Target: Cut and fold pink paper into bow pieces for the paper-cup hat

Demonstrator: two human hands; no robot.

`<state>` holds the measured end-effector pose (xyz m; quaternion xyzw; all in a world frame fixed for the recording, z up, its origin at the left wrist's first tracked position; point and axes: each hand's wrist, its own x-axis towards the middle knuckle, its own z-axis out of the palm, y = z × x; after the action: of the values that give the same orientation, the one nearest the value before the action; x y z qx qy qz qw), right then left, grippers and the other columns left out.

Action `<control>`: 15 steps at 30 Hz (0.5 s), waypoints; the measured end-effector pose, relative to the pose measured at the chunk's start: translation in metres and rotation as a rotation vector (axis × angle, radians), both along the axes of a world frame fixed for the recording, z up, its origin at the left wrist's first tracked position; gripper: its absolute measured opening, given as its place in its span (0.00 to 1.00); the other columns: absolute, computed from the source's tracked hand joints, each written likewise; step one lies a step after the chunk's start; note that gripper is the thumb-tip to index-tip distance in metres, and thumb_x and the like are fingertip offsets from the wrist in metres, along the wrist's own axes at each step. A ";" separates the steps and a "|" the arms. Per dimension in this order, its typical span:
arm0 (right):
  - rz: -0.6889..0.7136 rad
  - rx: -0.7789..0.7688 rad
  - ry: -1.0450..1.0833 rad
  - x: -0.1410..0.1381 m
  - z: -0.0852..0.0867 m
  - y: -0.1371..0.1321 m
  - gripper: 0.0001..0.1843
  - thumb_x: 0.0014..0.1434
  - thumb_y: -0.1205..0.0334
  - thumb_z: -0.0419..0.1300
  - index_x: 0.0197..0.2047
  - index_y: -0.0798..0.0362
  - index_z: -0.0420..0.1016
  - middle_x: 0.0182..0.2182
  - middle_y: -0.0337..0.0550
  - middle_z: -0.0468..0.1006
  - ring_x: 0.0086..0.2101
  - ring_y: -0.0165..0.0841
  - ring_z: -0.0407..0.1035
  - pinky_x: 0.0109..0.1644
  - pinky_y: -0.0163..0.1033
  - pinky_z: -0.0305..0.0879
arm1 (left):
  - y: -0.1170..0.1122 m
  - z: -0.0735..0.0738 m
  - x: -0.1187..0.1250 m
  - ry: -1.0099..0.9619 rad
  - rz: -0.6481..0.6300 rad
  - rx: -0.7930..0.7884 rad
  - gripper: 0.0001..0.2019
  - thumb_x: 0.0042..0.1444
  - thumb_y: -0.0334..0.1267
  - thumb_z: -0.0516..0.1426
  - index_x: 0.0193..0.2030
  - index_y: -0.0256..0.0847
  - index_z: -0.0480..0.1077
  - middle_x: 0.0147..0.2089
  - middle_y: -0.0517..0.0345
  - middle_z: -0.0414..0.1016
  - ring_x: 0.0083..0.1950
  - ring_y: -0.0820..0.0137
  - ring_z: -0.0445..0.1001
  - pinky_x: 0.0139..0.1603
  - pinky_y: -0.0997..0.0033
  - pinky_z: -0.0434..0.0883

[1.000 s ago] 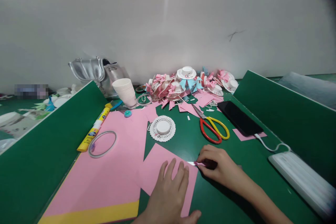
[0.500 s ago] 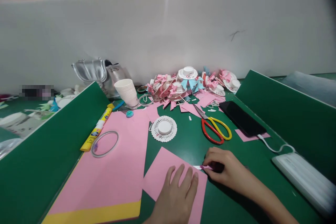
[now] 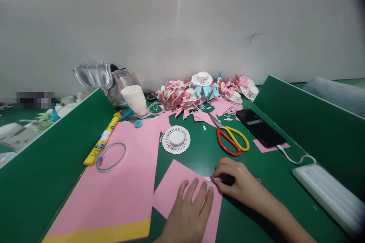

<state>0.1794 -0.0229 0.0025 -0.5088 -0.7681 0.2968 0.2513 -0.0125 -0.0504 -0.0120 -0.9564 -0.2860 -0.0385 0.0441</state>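
Note:
My left hand (image 3: 189,210) lies with fingers spread on a square of pink paper (image 3: 171,180), which is turned at an angle on the green table. My right hand (image 3: 235,180) is closed around a slim pink tool (image 3: 216,179) at the paper's upper right edge. A pale flat strip shows at the tool's tip, and a dark end sticks out behind the hand; its kind is not clear. Above the paper sits a small white paper hat (image 3: 176,138) with a fringed brim. Scissors (image 3: 231,136) with red and yellow handles lie partly spread beyond my right hand.
A pink sheet stack (image 3: 128,182), glue stick (image 3: 102,142) and grey ring (image 3: 110,157) lie left. Behind are stacked paper cups (image 3: 135,100) and a decorated hat pile (image 3: 182,97). A phone (image 3: 261,127) and white cabled block (image 3: 327,193) lie right. Green dividers (image 3: 310,117) flank the space.
My right hand and the pink tool have shifted slightly left along the paper's edge. My left hand stays on the paper. A light bar has appeared on the phone's screen.

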 end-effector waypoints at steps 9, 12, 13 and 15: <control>0.004 0.017 0.021 -0.004 -0.002 0.003 0.06 0.49 0.73 0.54 0.25 0.54 0.70 0.25 0.40 0.69 0.27 0.28 0.63 0.29 0.32 0.59 | 0.000 0.000 0.002 0.013 -0.007 -0.003 0.20 0.56 0.34 0.44 0.56 0.33 0.58 0.54 0.46 0.67 0.52 0.51 0.63 0.48 0.51 0.61; 0.009 0.021 0.027 -0.005 -0.001 0.004 0.07 0.49 0.73 0.54 0.25 0.55 0.69 0.25 0.40 0.68 0.27 0.28 0.62 0.29 0.33 0.59 | 0.001 0.001 0.002 -0.038 0.005 -0.067 0.23 0.56 0.42 0.46 0.56 0.33 0.58 0.53 0.43 0.67 0.52 0.51 0.64 0.48 0.50 0.63; 0.013 0.021 0.030 -0.005 -0.001 0.004 0.07 0.49 0.73 0.54 0.25 0.54 0.69 0.25 0.40 0.69 0.27 0.28 0.62 0.29 0.33 0.59 | 0.001 0.001 0.001 -0.067 0.012 -0.098 0.26 0.54 0.47 0.47 0.56 0.32 0.58 0.53 0.40 0.66 0.51 0.50 0.64 0.47 0.51 0.64; 0.017 0.021 0.033 -0.005 -0.001 0.004 0.07 0.49 0.73 0.54 0.25 0.54 0.69 0.25 0.40 0.69 0.27 0.28 0.62 0.29 0.33 0.59 | 0.001 0.003 0.000 -0.120 0.051 -0.162 0.34 0.49 0.54 0.49 0.55 0.28 0.58 0.53 0.35 0.65 0.52 0.50 0.63 0.46 0.52 0.65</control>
<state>0.1747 -0.0191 0.0015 -0.4945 -0.7712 0.2992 0.2668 -0.0127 -0.0498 -0.0088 -0.9453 -0.3145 -0.0715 -0.0497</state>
